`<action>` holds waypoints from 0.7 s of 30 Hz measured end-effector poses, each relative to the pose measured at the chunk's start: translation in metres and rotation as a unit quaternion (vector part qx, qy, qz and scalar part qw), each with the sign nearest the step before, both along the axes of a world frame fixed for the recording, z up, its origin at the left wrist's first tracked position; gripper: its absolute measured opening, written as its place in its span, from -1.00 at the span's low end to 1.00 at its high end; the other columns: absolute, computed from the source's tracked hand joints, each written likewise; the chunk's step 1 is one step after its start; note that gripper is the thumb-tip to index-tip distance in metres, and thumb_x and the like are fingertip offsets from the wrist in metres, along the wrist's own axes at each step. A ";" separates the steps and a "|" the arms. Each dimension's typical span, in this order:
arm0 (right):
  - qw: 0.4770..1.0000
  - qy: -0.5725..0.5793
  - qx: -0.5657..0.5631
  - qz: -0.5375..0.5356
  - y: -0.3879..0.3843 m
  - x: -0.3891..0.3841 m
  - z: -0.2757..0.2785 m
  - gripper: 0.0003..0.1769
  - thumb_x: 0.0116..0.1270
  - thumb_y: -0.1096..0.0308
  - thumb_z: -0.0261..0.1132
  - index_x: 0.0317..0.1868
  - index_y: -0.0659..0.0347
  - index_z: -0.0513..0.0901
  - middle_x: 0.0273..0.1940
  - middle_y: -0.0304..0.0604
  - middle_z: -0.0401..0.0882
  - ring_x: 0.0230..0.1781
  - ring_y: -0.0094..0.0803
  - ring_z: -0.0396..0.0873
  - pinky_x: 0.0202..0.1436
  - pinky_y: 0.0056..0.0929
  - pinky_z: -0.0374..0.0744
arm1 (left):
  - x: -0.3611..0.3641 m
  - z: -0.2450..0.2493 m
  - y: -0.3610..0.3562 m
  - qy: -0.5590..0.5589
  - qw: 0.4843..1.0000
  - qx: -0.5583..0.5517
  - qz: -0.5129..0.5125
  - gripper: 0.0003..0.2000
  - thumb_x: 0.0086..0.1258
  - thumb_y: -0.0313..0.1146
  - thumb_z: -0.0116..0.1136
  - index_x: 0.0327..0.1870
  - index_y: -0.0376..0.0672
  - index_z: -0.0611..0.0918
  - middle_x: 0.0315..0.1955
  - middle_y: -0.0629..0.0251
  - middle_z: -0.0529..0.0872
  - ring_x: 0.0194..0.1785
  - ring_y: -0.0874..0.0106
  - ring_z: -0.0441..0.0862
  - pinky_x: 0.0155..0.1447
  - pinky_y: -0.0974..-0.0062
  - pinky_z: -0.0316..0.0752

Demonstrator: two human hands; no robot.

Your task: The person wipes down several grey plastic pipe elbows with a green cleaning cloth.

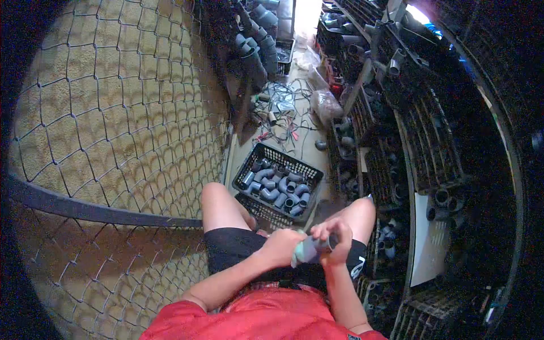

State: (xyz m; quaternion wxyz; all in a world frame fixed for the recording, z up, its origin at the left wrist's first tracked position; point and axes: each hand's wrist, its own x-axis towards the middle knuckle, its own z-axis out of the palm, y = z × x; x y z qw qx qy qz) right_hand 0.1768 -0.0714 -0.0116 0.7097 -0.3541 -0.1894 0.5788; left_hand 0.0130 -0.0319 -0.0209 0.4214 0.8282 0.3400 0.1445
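I should steady the grey fitting point(311, 251), above the black shorts point(229, 249), with the right hand point(335, 241) gripping its right end and the left hand point(281, 247), closed on pale-green material point(298, 256), pressing evenly.

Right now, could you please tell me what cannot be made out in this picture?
- Pale green, soft-looking piece: head view, material blurred, partly covered by the left hand.
- Grey tubular fitting: head view, partly hidden by the right hand.
- Black plastic crate: head view, floor hidden by grey curved pipe fittings.
- Red shirt: head view, cut off by the bottom edge.
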 end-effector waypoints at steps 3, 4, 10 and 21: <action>0.967 0.209 0.143 0.040 0.003 -0.006 0.007 -0.65 0.55 0.17 -0.05 -0.35 0.18 0.50 -0.63 -0.21 0.39 -0.40 -0.29 0.52 -0.02 -0.19 0.53 | 0.010 -0.036 -0.032 -0.213 0.956 -0.195 0.045 -0.83 0.10 -0.35 0.34 -0.30 -0.16 0.67 -0.48 0.21 0.71 -0.33 0.27 0.71 -0.22 0.34 0.58; 0.933 0.286 0.206 0.075 0.006 -0.009 0.000 -0.60 0.57 0.05 -0.05 -0.26 0.16 0.53 -0.58 -0.21 0.41 -0.39 -0.26 0.49 0.01 -0.17 0.52 | 0.013 -0.040 -0.039 -0.356 0.866 -0.339 0.085 -0.83 0.09 -0.38 0.36 -0.31 -0.18 0.65 -0.51 0.26 0.70 -0.37 0.40 0.69 -0.23 0.37 0.56; 0.978 0.162 -0.127 -0.031 0.002 -0.020 -0.009 -0.47 0.55 -0.11 -0.01 0.24 0.14 0.38 0.07 0.01 0.57 0.03 -0.14 0.57 0.18 -0.10 0.54 | 0.001 0.001 0.001 -0.035 0.995 -0.015 0.087 -0.71 0.11 -0.35 0.35 -0.14 -0.19 0.63 -0.29 0.09 0.72 -0.16 0.15 0.70 -0.06 0.18 0.57; 0.927 -0.326 -0.107 -0.151 0.023 -0.003 -0.049 -0.38 0.55 0.08 0.14 0.44 0.08 0.09 0.11 -0.01 0.43 -0.01 -0.30 0.50 0.11 -0.32 0.51 | 0.027 0.016 -0.035 -0.178 0.980 0.041 0.073 -0.35 0.50 -0.21 0.05 0.49 -0.38 0.17 0.49 -0.31 0.06 0.56 -0.12 0.06 0.57 0.12 0.03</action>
